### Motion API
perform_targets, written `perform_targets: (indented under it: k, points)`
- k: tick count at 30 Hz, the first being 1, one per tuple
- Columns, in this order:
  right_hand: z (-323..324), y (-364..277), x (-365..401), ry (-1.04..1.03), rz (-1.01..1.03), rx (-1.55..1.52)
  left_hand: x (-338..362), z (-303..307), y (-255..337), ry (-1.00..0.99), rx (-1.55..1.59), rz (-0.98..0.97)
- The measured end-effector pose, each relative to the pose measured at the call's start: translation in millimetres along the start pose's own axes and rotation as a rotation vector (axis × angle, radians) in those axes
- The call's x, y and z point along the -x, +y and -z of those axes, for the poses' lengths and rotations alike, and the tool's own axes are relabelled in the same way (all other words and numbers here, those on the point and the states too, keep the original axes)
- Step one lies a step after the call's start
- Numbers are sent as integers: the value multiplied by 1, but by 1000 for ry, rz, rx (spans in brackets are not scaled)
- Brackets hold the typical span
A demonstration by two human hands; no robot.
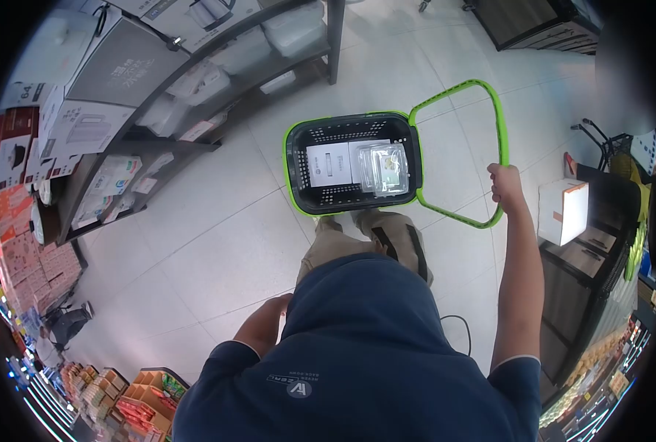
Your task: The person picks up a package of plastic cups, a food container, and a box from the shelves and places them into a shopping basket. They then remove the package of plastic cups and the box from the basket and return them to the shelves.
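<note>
My right hand (506, 186) is wrapped around the long green handle (499, 110) of a shopping basket. The black basket (293, 173) with a green rim sits on the floor just ahead of my feet, its handle stretched out to the right. Inside lie a white box (329, 163) with a dark narrow mark and, on the right, a clear plastic container (385, 169) with a label. Close to my body at the left hangs my left hand (282, 303); its fingers are mostly hidden by my dark blue shirt (372, 324), and whether it holds anything does not show.
Dark shelves (221, 144) with boxed appliances and plastic bins stand at the left. On the right is a dark cabinet (578, 287) with a white box (563, 211) by it. A person's foot in a red shoe (569, 165) shows there. Pale tiles (217, 269) cover the floor.
</note>
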State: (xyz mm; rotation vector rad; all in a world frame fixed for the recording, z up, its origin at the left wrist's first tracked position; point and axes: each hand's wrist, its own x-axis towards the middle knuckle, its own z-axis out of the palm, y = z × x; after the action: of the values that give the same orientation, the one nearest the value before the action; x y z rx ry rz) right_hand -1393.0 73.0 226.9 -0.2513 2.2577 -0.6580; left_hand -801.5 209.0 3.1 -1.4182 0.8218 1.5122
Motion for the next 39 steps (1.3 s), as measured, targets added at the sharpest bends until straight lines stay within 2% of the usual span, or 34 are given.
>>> perform_targets:
  k: [3, 4, 5, 6, 7, 9, 10, 11, 12, 13, 14, 15, 16, 17, 19, 21, 22, 24, 25, 27, 28, 29, 31, 32, 34, 39]
  points:
    - [11, -1, -12, -20, 58, 41, -45, 12, -13, 410, -275, -447]
    - [16, 0, -16, -37, 78, 33, -38, 16, 5, 670, -25, -416]
    - [21, 3, -20, -53, 100, 24, -43, 25, 15, 764, 172, -416]
    - [25, 7, -25, -63, 102, 6, -67, 31, 14, 868, 305, -496]
    - [29, 9, -28, -72, 126, 0, -46, 25, 32, 889, 320, -502]
    - [37, 12, -28, -204, 150, -87, -4, 12, 81, 723, 896, -468]
    - [34, 17, -29, -166, 207, -82, 1, 1, 92, 730, 850, -541]
    - [34, 22, -27, -125, 263, -82, -2, -9, 100, 822, 545, -564]
    - [33, 21, -11, -122, 347, -67, -3, -22, 104, 963, 237, -723]
    - [36, 22, 2, -118, 430, -47, 14, -38, 117, 951, 146, -710]
    - [38, 31, -2, -91, 721, 22, 23, -52, 122, 952, 92, -750]
    - [40, 38, -8, -56, 1012, 88, 34, -63, 126, 944, 109, -743]
    - [44, 37, -8, -22, 1172, 245, 45, -74, 129, 937, 126, -737]
    - [47, 35, -5, 26, 1329, 401, 52, -84, 127, 929, 165, -711]
    - [62, 21, 0, 26, 1514, 571, 48, -99, 117, 955, 223, -656]
    - [75, 8, -12, -253, 1781, 542, 49, -118, 101, 1014, 348, -613]
    - [78, 1, -16, -248, 1816, 539, 50, -129, 92, 1045, 392, -556]
    - [82, -12, -20, -841, 1867, 836, 41, -151, 69, 1039, 449, -453]
    - [84, -19, -17, -846, 1900, 855, 41, -162, 60, 993, 511, -393]
    - [83, -34, -4, -1100, 2059, 1136, 34, -185, 44, 956, 614, -333]
    - [84, -46, 5, -1030, 2224, 1212, 28, -198, 36, 943, 606, -268]
    - [78, -51, -1, -1042, 2259, 1224, 22, -210, 28, 928, 596, -200]
    - [65, -60, -24, -958, 2056, 1713, 16, -229, 20, 945, 656, -193]
    - [56, -66, -22, -960, 2085, 1734, 13, -239, 18, 949, 680, -189]
    - [39, -72, -15, -703, 1522, 2477, 7, -252, 20, 928, 736, -204]
    - [10, -53, 27, -677, 1539, 2496, -8, -267, 17, 894, 875, -328]
